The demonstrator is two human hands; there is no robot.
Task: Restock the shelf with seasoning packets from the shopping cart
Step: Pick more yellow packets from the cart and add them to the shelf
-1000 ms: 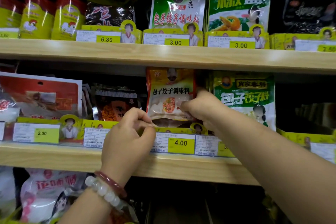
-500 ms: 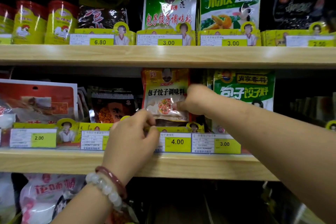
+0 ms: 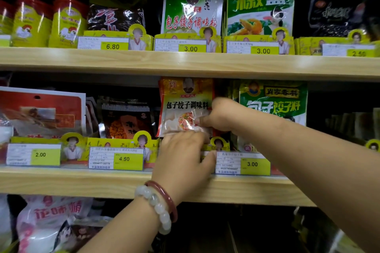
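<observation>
Seasoning packet: an orange-topped packet (image 3: pixel 185 107) stands upright at the front of the middle shelf (image 3: pixel 82 181), between a dark packet with an orange picture (image 3: pixel 125 121) on its left and a green packet (image 3: pixel 273 100) on its right. Its face carries a small portrait and red seal at the top, a row of black Chinese characters across the middle, and a pale lower half with dumplings and a red-green filling; the film is glossy and creased near the bottom.
Right hand: the right hand (image 3: pixel 222 115) reaches in from the right and pinches the packet's lower right edge, fingers curled tight on the film.
Left hand: the left hand (image 3: pixel 183 158) lies just below the packet, its fingers bent over the yellow label strip (image 3: pixel 123 144) at the shelf front and covering a price tag; whether the fingertips touch the packet's bottom edge I cannot tell. The wrist wears a pale bead bracelet (image 3: pixel 156 207) and a dark red bangle (image 3: pixel 164 195).
Price tags: 4.50 (image 3: pixel 124 159) to the left of the left hand, 3.00 (image 3: pixel 252 164) to its right, 2.00 (image 3: pixel 40 154) further left.
Upper shelf: the upper shelf (image 3: pixel 185 61) holds yellow tins with red lids (image 3: pixel 49 22) and more green packets (image 3: pixel 259 12).
Below: a white bag with red characters (image 3: pixel 47 226).
</observation>
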